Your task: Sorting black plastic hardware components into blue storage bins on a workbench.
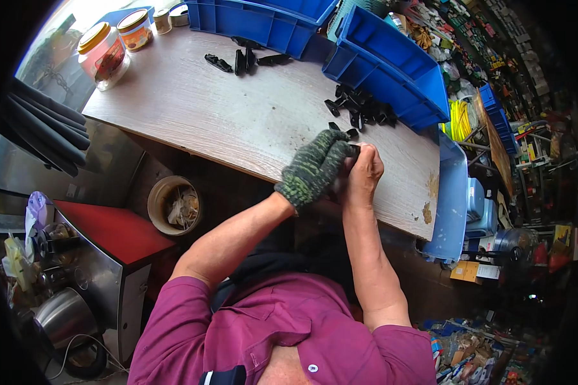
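My left hand [315,168], in a dark green knitted glove, is closed and meets my right hand just above the front part of the table. My bare right hand [364,173] is closed too, its thumb and fingers pressed against the glove. Between them a bit of a black plastic part [354,151] shows; most of it is hidden by the fingers. Just beyond the hands lies a heap of similar black parts [363,106]. A smaller group of black parts [245,59] lies farther left on the pale wooden table [218,122].
Blue plastic crates [392,70] line the table's back and right. Lidded jars [103,54] stand at its far left corner. A bucket with scraps [173,205] sits below on the left, near a red-topped cabinet [112,231]. Crowded shelves fill the right side.
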`<state>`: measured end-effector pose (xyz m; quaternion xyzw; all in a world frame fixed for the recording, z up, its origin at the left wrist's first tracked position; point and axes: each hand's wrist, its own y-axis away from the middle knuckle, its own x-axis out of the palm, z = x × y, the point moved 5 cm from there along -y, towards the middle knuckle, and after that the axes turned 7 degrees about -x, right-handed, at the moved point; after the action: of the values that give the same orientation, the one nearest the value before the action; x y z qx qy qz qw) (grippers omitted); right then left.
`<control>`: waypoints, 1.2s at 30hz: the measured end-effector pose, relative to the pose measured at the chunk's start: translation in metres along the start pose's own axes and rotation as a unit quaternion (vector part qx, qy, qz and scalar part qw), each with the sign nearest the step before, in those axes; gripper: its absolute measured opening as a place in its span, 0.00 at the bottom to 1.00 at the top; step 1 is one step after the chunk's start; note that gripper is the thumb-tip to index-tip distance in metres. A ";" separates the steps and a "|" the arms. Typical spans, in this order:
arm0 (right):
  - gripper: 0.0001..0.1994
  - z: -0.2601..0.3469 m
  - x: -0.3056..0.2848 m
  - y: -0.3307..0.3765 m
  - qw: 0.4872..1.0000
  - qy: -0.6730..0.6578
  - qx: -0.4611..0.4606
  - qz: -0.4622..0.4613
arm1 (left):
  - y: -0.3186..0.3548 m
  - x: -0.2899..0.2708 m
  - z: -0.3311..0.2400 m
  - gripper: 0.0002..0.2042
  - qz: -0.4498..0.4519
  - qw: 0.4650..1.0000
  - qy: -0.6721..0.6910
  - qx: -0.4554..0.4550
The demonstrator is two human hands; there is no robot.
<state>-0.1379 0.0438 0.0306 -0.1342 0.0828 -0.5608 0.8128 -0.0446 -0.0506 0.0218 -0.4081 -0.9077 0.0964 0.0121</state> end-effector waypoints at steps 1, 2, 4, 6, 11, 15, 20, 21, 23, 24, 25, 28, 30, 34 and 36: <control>0.14 -0.001 -0.001 0.001 0.995 -0.065 0.077 -0.024 | -0.005 -0.006 0.001 0.11 0.011 1.000 -0.001 0.022; 0.14 -0.005 -0.001 0.002 0.978 -0.129 0.154 -0.047 | -0.012 -0.014 0.002 0.10 -0.012 0.998 -0.050 0.034; 0.16 -0.018 -0.025 -0.013 0.967 -0.126 0.195 -0.106 | -0.027 -0.024 -0.018 0.12 -0.022 0.947 -0.272 0.168; 0.18 -0.019 -0.053 -0.030 0.953 -0.118 0.217 -0.176 | -0.039 -0.023 -0.020 0.12 -0.027 0.927 -0.346 0.145; 0.18 -0.013 -0.140 -0.075 0.933 -0.088 0.152 -0.316 | -0.055 -0.001 -0.009 0.10 0.052 0.856 -0.458 0.236; 0.17 -0.013 -0.181 -0.074 0.913 -0.019 0.141 -0.382 | -0.054 0.005 -0.006 0.11 0.068 0.854 -0.467 0.220; 0.15 -0.038 -0.142 -0.055 0.954 -0.082 0.184 -0.223 | -0.052 0.008 0.001 0.12 0.077 0.835 -0.475 0.265; 0.14 -0.033 -0.121 -0.049 0.966 -0.059 0.191 -0.162 | -0.054 0.009 0.002 0.13 0.071 0.834 -0.476 0.270; 0.14 -0.030 -0.093 -0.041 0.974 -0.037 0.196 -0.104 | -0.053 0.008 0.005 0.13 0.068 0.833 -0.474 0.278; 0.13 -0.028 -0.079 -0.039 0.978 -0.031 0.201 -0.037 | -0.052 0.008 0.005 0.12 0.065 0.834 -0.468 0.286; 0.13 -0.027 -0.067 -0.036 0.978 -0.025 0.206 0.031 | -0.050 0.007 0.004 0.12 0.068 0.834 -0.466 0.287; 0.14 -0.024 -0.034 -0.031 0.979 0.011 0.184 0.087 | -0.049 0.002 0.003 0.12 0.090 0.825 -0.482 0.280; 0.15 -0.024 -0.026 -0.031 0.978 0.037 0.173 0.111 | -0.047 0.001 -0.003 0.12 0.091 0.822 -0.475 0.302; 0.18 -0.020 -0.031 -0.029 0.972 0.097 0.189 0.104 | -0.050 0.000 -0.003 0.09 0.057 0.888 -0.369 0.269; 0.18 -0.012 -0.019 -0.023 0.973 0.074 0.181 0.122 | -0.051 -0.005 0.005 0.08 0.048 0.955 -0.227 0.186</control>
<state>-0.1684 0.0529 0.0258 0.0679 0.0557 -0.4713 0.8776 -0.0792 -0.0878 0.0265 -0.4088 -0.8322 0.3537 -0.1233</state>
